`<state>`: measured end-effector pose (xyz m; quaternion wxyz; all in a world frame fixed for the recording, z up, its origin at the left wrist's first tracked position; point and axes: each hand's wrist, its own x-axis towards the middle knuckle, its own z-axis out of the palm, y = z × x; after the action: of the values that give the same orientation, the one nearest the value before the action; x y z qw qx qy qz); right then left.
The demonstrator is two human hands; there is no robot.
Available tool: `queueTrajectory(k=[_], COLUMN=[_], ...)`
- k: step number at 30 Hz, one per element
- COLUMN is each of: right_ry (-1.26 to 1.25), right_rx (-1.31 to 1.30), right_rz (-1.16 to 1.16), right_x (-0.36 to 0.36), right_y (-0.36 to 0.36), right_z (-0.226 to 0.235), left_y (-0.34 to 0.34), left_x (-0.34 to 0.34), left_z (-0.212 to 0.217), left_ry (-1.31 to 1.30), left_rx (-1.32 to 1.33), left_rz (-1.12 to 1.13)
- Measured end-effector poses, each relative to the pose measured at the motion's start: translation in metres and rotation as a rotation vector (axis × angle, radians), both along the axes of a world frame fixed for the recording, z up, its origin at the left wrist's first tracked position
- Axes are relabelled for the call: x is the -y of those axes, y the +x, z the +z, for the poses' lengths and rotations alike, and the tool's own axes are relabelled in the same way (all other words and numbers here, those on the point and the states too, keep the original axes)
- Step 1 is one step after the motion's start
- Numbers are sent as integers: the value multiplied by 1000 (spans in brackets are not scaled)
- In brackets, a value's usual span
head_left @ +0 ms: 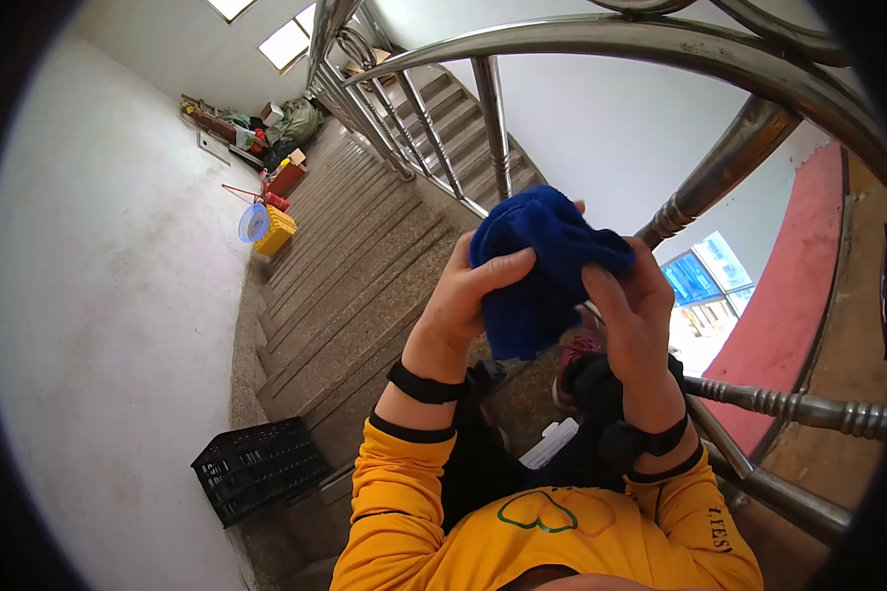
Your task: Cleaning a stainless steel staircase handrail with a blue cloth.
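Observation:
A dark blue cloth (547,241), bunched and folded, is held up in front of me between both hands. My left hand (473,281) grips its left side, the thumb lying across the fabric. On the right side my right hand (636,300) pinches the cloth, thumb in front and the other fingers behind. One flap of the cloth hangs down between the hands. Part of the fingers on each hand is hidden by the fabric. Black bands circle both wrists below the yellow sleeves.
Stone stairs (350,256) run down ahead. A metal railing (601,44) curves close on the right and above. A black plastic crate (261,468) stands by the left wall. Farther down are a yellow crate (275,231), a light blue basin (254,224) and piled bags (296,120).

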<state>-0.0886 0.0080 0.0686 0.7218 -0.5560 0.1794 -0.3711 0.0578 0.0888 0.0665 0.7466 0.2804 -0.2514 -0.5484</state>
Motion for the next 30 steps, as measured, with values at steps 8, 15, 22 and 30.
queueTrajectory(k=[8, 15, 22, 30], right_ry=[-72, -108, -181, -190], right_rx=[19, -75, -187, -225], right_rz=[-187, -188, -111, -164], right_x=[-1, 1, -1, -4], right_y=[-1, -1, 5, 0], right_z=[-2, -2, -6, -1], left_y=[11, 0, -2, 2], left_x=[-3, 2, 1, 6], left_z=[-12, -12, -7, -19], left_ry=[77, 129, 184, 202], left_rx=[222, 465, 234, 159], left_rz=[-18, 12, 109, 133])
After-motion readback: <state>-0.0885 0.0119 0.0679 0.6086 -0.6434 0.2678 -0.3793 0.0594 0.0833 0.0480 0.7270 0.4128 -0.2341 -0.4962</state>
